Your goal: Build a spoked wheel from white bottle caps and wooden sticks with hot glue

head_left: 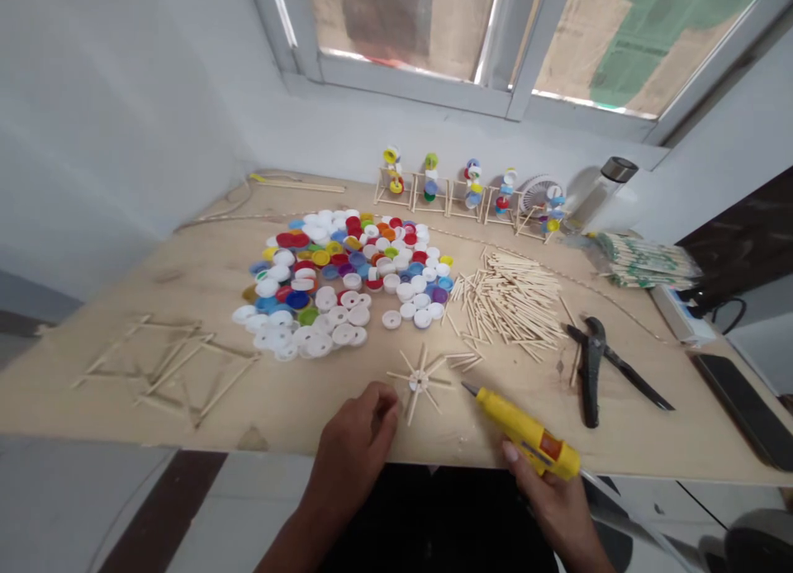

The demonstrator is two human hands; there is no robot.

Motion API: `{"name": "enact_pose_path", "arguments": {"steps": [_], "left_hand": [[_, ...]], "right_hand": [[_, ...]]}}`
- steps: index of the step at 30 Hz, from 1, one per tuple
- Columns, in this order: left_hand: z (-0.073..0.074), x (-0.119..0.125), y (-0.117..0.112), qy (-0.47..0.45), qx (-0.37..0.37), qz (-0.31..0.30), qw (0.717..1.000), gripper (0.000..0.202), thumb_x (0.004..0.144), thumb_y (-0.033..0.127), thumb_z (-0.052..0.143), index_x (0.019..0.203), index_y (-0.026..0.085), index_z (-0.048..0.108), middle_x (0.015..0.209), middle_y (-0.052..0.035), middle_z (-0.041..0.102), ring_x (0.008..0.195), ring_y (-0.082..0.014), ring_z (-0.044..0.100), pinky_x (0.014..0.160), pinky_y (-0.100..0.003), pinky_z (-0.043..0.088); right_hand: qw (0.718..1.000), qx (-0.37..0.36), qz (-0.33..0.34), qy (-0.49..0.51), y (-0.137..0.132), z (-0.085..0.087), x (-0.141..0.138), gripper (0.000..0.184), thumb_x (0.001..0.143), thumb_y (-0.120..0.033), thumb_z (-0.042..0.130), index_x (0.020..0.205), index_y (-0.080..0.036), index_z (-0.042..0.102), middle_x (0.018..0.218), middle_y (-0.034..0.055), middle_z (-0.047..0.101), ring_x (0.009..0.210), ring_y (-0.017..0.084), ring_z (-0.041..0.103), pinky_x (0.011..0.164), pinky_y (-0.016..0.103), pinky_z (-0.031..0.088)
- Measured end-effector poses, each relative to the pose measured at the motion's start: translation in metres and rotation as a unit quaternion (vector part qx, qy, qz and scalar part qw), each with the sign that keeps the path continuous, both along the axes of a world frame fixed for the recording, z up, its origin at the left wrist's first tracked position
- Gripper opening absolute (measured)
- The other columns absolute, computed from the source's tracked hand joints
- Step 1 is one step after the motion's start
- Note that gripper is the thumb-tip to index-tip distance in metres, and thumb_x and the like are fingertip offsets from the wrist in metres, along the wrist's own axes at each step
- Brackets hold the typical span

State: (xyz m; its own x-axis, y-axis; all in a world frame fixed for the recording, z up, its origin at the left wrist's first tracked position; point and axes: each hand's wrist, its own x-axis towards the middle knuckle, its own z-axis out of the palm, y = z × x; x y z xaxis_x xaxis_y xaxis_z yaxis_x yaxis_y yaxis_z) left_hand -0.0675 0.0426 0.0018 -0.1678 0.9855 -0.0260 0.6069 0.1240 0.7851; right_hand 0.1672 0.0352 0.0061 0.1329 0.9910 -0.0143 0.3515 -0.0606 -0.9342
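My right hand point(548, 494) grips a yellow hot glue gun point(520, 428) at the table's front edge, its nozzle pointing up and left. Just left of the nozzle, a star of thin wooden sticks point(418, 383) lies flat, the sticks spreading from a small white round centre. Beside this star, on its left, is my left hand point(359, 433) with fingers curled inward; whether anything is between them is hidden. A few loose sticks point(464, 360) lie near the star's upper right.
Coloured bottle caps point(340, 280) and a pile of sticks point(511, 300) spread behind. Stick frames point(167, 358) lie left; several small cap wheels on stands point(430, 185) line the back. Black cutters point(593, 371), a phone point(740, 408), a bottle point(600, 195) and packaged sticks point(644, 259) are right.
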Motion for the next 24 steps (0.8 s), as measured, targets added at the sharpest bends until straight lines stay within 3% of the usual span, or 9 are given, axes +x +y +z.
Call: {"name": "enact_pose_path", "arguments": {"steps": [3,7,12,17,24], "left_hand": [[0.004,0.006,-0.004,-0.147,-0.079,-0.001,0.986,0.014,0.082,0.036,0.047,0.080,0.023,0.050,0.062,0.0039,0.063,0.056,-0.0146,0.059,0.056,-0.025,0.045],[0.003,0.008,-0.005,-0.246,-0.094,0.025,0.964,0.016,0.082,0.038,0.049,0.083,0.022,0.050,0.055,0.0062,0.056,0.048,-0.0107,0.049,0.049,-0.022,0.040],[0.005,0.009,-0.004,-0.317,-0.126,0.030,0.940,0.025,0.080,0.045,0.051,0.085,0.020,0.049,0.047,0.0089,0.050,0.038,-0.0075,0.038,0.040,-0.019,0.030],[0.011,0.011,-0.002,-0.365,-0.147,0.037,0.919,0.032,0.075,0.049,0.054,0.084,0.019,0.049,0.041,0.0096,0.048,0.034,-0.0063,0.034,0.036,-0.017,0.024],[0.011,0.012,-0.003,-0.386,-0.155,0.044,0.908,0.032,0.073,0.048,0.056,0.083,0.019,0.050,0.040,0.0087,0.050,0.033,-0.0058,0.035,0.036,-0.017,0.024]], "right_hand": [[0.999,-0.019,0.031,-0.002,-0.003,-0.001,-0.008,0.040,0.075,-0.055,0.064,0.088,-0.018,0.068,0.087,0.0087,0.073,0.082,0.025,0.069,0.071,0.029,0.057],[0.992,-0.022,0.122,-0.029,-0.002,0.004,-0.018,0.039,0.080,-0.056,0.057,0.067,-0.020,0.062,0.073,0.0047,0.068,0.070,0.020,0.064,0.059,0.023,0.052],[0.980,-0.016,0.196,-0.042,0.002,0.010,-0.023,0.033,0.085,-0.048,0.054,0.068,-0.020,0.057,0.062,-0.0011,0.054,0.059,0.014,0.052,0.055,0.021,0.044],[0.966,-0.018,0.248,-0.063,0.005,0.003,-0.019,0.029,0.087,-0.040,0.053,0.067,-0.020,0.048,0.061,-0.0041,0.046,0.054,0.011,0.044,0.051,0.021,0.036],[0.966,-0.007,0.238,-0.099,0.006,-0.006,-0.018,0.029,0.087,-0.040,0.054,0.066,-0.020,0.046,0.060,-0.0043,0.045,0.053,0.011,0.043,0.050,0.022,0.034]]}}
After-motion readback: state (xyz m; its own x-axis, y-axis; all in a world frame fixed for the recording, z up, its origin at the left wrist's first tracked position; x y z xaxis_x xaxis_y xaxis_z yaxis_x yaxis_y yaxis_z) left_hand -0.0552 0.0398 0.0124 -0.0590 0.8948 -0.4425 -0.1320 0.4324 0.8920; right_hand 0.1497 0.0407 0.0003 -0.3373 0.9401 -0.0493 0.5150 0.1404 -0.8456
